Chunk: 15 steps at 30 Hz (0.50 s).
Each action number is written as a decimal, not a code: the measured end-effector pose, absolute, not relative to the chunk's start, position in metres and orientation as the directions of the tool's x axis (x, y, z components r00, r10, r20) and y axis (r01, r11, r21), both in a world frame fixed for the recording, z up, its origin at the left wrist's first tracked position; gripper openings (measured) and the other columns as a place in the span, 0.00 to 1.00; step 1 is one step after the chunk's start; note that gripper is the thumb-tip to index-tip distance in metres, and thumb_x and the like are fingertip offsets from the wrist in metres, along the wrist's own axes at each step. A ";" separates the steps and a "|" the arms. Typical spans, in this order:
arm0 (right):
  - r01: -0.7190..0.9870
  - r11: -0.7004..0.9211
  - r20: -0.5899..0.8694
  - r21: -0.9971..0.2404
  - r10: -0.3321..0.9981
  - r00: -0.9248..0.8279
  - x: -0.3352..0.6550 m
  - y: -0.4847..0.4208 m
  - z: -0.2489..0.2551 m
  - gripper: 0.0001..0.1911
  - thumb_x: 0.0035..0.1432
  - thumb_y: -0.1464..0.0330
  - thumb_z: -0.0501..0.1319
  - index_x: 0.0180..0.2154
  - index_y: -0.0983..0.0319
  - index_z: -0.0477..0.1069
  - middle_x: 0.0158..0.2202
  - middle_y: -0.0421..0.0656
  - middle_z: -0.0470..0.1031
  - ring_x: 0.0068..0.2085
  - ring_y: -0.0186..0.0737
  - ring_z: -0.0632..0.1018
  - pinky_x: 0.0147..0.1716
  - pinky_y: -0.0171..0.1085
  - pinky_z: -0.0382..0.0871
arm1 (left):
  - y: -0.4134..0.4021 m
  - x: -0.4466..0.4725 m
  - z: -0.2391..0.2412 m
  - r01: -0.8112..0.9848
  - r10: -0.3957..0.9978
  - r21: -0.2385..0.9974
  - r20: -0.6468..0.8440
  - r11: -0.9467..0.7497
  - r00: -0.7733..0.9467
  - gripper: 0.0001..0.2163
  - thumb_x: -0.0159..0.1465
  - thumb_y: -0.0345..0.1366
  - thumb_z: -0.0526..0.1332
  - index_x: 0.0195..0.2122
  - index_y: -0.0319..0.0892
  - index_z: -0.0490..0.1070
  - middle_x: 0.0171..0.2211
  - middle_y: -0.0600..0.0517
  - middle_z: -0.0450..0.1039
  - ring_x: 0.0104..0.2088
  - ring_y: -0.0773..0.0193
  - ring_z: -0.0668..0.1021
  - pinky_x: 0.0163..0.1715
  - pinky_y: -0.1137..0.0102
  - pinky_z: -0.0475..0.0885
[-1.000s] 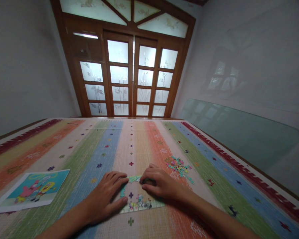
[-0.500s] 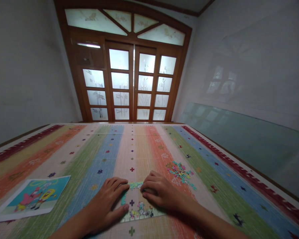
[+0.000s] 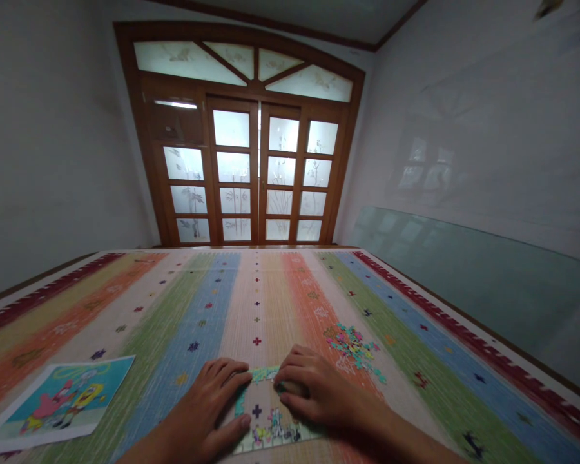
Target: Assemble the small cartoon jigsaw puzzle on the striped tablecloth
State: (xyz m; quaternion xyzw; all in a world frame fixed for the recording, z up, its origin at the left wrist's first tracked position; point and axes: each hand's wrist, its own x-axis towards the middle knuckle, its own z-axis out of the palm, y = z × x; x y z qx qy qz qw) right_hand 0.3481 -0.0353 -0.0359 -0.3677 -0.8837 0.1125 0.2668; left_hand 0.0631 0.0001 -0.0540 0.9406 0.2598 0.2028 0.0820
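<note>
A partly joined jigsaw puzzle (image 3: pixel 265 430) lies on the striped mat, low in the middle of the view. My left hand (image 3: pixel 207 406) lies on its left edge, fingers stretched out and thumb along the lower side. My right hand (image 3: pixel 314 390) rests on its upper right corner, fingers curled and pressing down on the top strip of pieces. A heap of loose puzzle pieces (image 3: pixel 352 345) sits just beyond my right hand, to the right.
A cartoon reference picture (image 3: pixel 60 403) lies on the mat at the left. The striped mat (image 3: pixel 251 303) runs back to wooden doors with frosted panes (image 3: pixel 254 174). A pane of green glass (image 3: pixel 468 264) leans against the right wall.
The view has tilted upward, so hands and puzzle sit lower in the frame. Both hands keep their hold on the puzzle edges; the right fingers shifted slightly.
</note>
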 end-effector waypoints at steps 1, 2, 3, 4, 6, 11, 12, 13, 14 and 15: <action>0.587 0.703 0.392 -0.402 0.712 -0.583 0.348 -0.035 -0.037 0.10 0.60 0.72 0.66 0.44 0.62 0.79 0.39 0.45 0.80 0.42 0.42 0.75 0.44 0.39 0.68 | 0.000 0.063 -0.055 0.454 0.522 0.263 0.344 -0.851 0.781 0.19 0.71 0.46 0.60 0.60 0.48 0.69 0.57 0.46 0.73 0.55 0.51 0.73 0.57 0.56 0.70; 0.585 0.700 0.393 -0.409 0.714 -0.580 0.348 -0.035 -0.039 0.10 0.60 0.72 0.66 0.45 0.62 0.78 0.39 0.45 0.80 0.43 0.42 0.75 0.45 0.40 0.68 | 0.001 0.063 -0.056 0.452 0.523 0.267 0.348 -0.851 0.778 0.19 0.70 0.46 0.61 0.60 0.48 0.69 0.57 0.46 0.73 0.56 0.50 0.73 0.57 0.56 0.69; 0.584 0.698 0.394 -0.414 0.716 -0.576 0.348 -0.034 -0.040 0.11 0.60 0.72 0.66 0.45 0.61 0.78 0.40 0.45 0.80 0.43 0.42 0.76 0.45 0.40 0.68 | 0.001 0.062 -0.059 0.452 0.525 0.272 0.352 -0.849 0.775 0.20 0.70 0.47 0.61 0.61 0.49 0.68 0.57 0.46 0.73 0.56 0.50 0.73 0.58 0.56 0.69; 0.586 0.694 0.394 -0.419 0.720 -0.571 0.348 -0.034 -0.042 0.11 0.60 0.72 0.66 0.45 0.61 0.78 0.40 0.45 0.80 0.43 0.42 0.76 0.46 0.40 0.68 | 0.002 0.062 -0.062 0.451 0.527 0.276 0.358 -0.849 0.771 0.20 0.70 0.47 0.61 0.61 0.49 0.68 0.57 0.46 0.72 0.56 0.50 0.73 0.58 0.55 0.68; 0.593 0.683 0.396 -0.427 0.731 -0.556 0.349 -0.034 -0.044 0.10 0.60 0.72 0.65 0.45 0.61 0.78 0.39 0.45 0.80 0.42 0.42 0.77 0.45 0.40 0.69 | 0.005 0.061 -0.070 0.449 0.527 0.279 0.369 -0.849 0.766 0.21 0.69 0.47 0.62 0.61 0.49 0.68 0.58 0.46 0.72 0.56 0.50 0.73 0.58 0.55 0.68; 0.613 0.670 0.425 -0.419 0.741 -0.519 0.350 -0.034 -0.050 0.09 0.59 0.72 0.66 0.43 0.61 0.78 0.39 0.46 0.79 0.41 0.41 0.77 0.44 0.40 0.70 | 0.007 0.060 -0.075 0.433 0.507 0.265 0.406 -0.861 0.760 0.21 0.69 0.47 0.62 0.61 0.49 0.68 0.57 0.46 0.73 0.55 0.50 0.73 0.57 0.56 0.69; 0.614 0.673 0.430 -0.413 0.738 -0.519 0.350 -0.034 -0.051 0.09 0.60 0.71 0.66 0.43 0.61 0.78 0.39 0.46 0.79 0.42 0.42 0.77 0.44 0.40 0.70 | 0.007 0.060 -0.073 0.429 0.502 0.263 0.413 -0.864 0.760 0.21 0.69 0.47 0.62 0.60 0.49 0.69 0.57 0.46 0.73 0.55 0.50 0.73 0.57 0.57 0.70; 0.614 0.676 0.436 -0.408 0.735 -0.519 0.351 -0.034 -0.052 0.08 0.60 0.71 0.66 0.43 0.61 0.78 0.39 0.46 0.79 0.42 0.42 0.77 0.45 0.40 0.70 | 0.006 0.061 -0.070 0.426 0.499 0.262 0.414 -0.866 0.761 0.20 0.69 0.47 0.62 0.60 0.49 0.69 0.56 0.47 0.74 0.55 0.50 0.74 0.56 0.57 0.70; 0.615 0.679 0.441 -0.401 0.732 -0.520 0.351 -0.033 -0.053 0.08 0.60 0.71 0.66 0.43 0.61 0.78 0.39 0.46 0.79 0.42 0.41 0.77 0.45 0.41 0.70 | 0.005 0.062 -0.066 0.426 0.499 0.261 0.411 -0.866 0.763 0.20 0.69 0.47 0.62 0.60 0.49 0.69 0.56 0.47 0.74 0.54 0.50 0.74 0.56 0.58 0.70; 0.617 0.682 0.445 -0.394 0.728 -0.521 0.351 -0.033 -0.054 0.08 0.60 0.71 0.66 0.43 0.61 0.78 0.39 0.46 0.80 0.41 0.41 0.77 0.45 0.41 0.70 | 0.004 0.062 -0.062 0.428 0.502 0.263 0.404 -0.864 0.765 0.20 0.69 0.47 0.62 0.59 0.49 0.70 0.55 0.47 0.74 0.54 0.51 0.74 0.55 0.58 0.71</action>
